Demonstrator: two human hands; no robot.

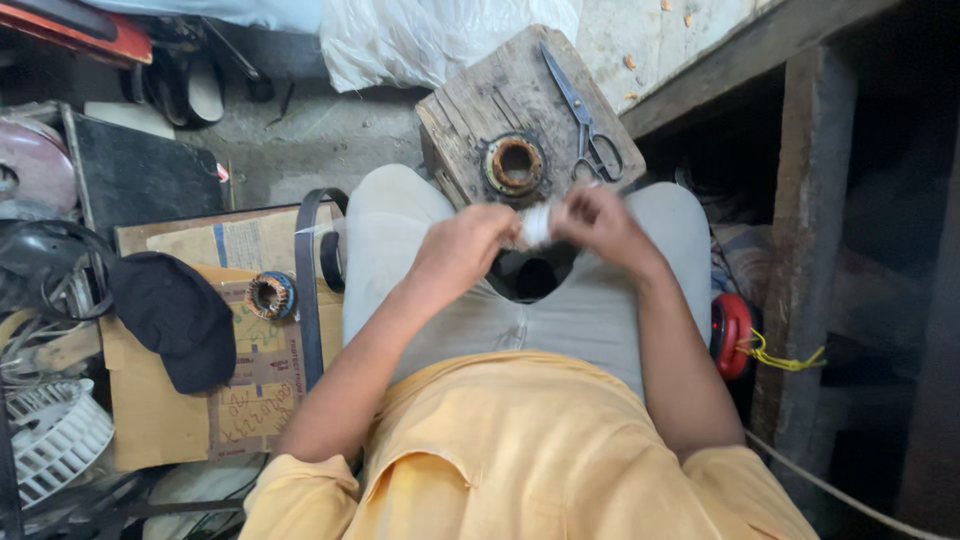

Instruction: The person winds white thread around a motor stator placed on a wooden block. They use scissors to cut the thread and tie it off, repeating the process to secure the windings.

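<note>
I am watching both hands pinching the small white bundle (536,226) between them, left hand (463,248) and right hand (598,222) equally near.

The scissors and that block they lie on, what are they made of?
The scissors look like bare grey metal, handles too, with a dull shine. The block looks like old rough wood: cracked grain, worn grey-brown edges. The ring set in it seems rusty metal.
</note>
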